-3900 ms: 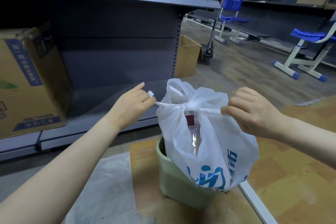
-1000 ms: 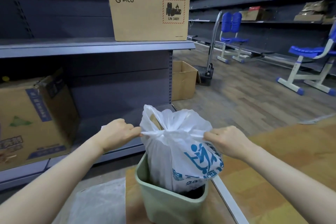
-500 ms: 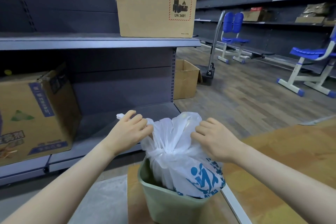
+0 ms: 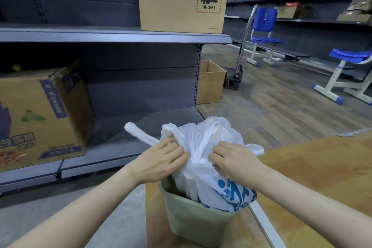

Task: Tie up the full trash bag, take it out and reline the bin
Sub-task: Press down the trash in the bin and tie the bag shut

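The person's left hand (image 4: 161,159) and right hand (image 4: 235,160) meet at the gathered neck of the white trash bag (image 4: 203,147), one on either side of the cinched point. The left hand's fingers are curled into the plastic just left of the neck, pinching a fold of it; the right hand's fingers bend in against the plastic from the other side, gripping the bag as well, though how much of it sits inside that hand is hard to tell because the knuckles hide the fingertips.

Above both hands the bag's loose top billows up in crumpled folds. One twisted handle tail (image 4: 138,133) sticks out up and to the left, past the back of the left hand; a second loop of handle (image 4: 255,148) pokes out to the right, just behind the right hand. Directly below the grip the bag's bulging body, with its blue print, sits down inside the pale green bin (image 4: 193,221), resting against the rim on the right-hand side and spilling slightly over it.

The bin stands under the hands on a brown floor patch. Beyond the left hand runs a grey shelf unit (image 4: 112,35) holding a PICO carton (image 4: 181,2) up top and a printed cardboard box (image 4: 42,115) lower down. Blue chairs (image 4: 265,26) stand well beyond the right hand.
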Available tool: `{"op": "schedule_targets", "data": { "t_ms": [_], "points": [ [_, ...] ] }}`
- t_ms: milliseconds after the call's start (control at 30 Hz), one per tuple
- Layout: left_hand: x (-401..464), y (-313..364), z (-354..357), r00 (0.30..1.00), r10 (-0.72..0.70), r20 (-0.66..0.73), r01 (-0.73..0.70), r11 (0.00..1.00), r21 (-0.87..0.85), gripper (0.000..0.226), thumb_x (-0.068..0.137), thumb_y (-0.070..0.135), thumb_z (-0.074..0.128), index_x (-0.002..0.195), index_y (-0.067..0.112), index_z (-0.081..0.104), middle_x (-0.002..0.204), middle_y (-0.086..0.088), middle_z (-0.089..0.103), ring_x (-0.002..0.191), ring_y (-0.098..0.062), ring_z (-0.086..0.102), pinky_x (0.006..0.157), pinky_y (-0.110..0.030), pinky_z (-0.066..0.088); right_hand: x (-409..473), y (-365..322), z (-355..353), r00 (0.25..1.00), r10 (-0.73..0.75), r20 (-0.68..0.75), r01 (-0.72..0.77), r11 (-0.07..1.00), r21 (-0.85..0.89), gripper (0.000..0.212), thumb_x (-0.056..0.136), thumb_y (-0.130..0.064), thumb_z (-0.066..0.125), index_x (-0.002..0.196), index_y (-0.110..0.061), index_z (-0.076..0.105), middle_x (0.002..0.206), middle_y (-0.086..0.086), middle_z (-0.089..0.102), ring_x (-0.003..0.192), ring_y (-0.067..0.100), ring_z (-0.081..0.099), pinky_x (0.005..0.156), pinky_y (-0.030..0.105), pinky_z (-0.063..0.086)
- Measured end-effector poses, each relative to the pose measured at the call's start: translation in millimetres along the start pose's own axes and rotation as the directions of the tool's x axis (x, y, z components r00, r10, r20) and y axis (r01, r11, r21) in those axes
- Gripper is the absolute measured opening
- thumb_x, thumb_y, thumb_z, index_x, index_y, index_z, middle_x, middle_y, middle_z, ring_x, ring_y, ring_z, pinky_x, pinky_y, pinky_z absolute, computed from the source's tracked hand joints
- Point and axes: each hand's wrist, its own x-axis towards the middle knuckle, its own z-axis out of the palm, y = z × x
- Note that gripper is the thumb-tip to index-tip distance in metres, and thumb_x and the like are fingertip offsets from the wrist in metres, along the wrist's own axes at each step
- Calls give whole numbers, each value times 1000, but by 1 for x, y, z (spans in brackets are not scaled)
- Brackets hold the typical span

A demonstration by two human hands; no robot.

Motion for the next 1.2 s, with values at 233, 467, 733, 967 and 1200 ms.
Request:
{"op": "schedule_targets", "data": {
  "t_ms": [233,467,733,967,1200],
  "points": [
    [8,-7,-9,996,-77,36,81,988,-131,15,72,3,38,80,16,36,60,-1,50,57,-17,36,55,-24,22,3,2,-16,992,127,-16,-128,992,-13,31,94,-38,39,73,-17,30,42,-4,41,34,16,30,39,20,11],
    [3,-14,-12,970,-123,211,159,973,-166,15,68,25,39,76,16,30,46,2,44,34,-19,40,42,-17,14,5,18,-20,995,74,70,-78,996,48,14,82,-24,36,71,-17,33,47,-4,20,39,20,17,44,15,-3],
    [-12,-13,-4,959,-135,250,171,976,-131,12,69,19,37,74,17,26,42,2,42,34,-20,23,41,-18,11,-8,18,-13,988,-7,154,-15,989,145,40,53,-2,72,76,-17,43,48,-4,25,40,20,20,36,20,12],
    [-15,-13,-5,909,-137,393,188,977,-95,58,54,19,83,74,18,28,43,3,42,36,-20,22,40,-19,7,-13,18,-10,989,31,143,-61,977,206,27,49,5,74,63,-10,57,44,-2,25,40,21,19,34,21,19],
    [-14,-13,-5,903,-132,409,178,981,-77,69,45,15,89,73,17,26,42,1,42,43,-20,15,43,-20,-4,-13,17,-12,983,51,178,-85,978,190,8,60,-5,61,63,-11,58,40,-2,31,39,20,19,38,18,15]
  ]
}}
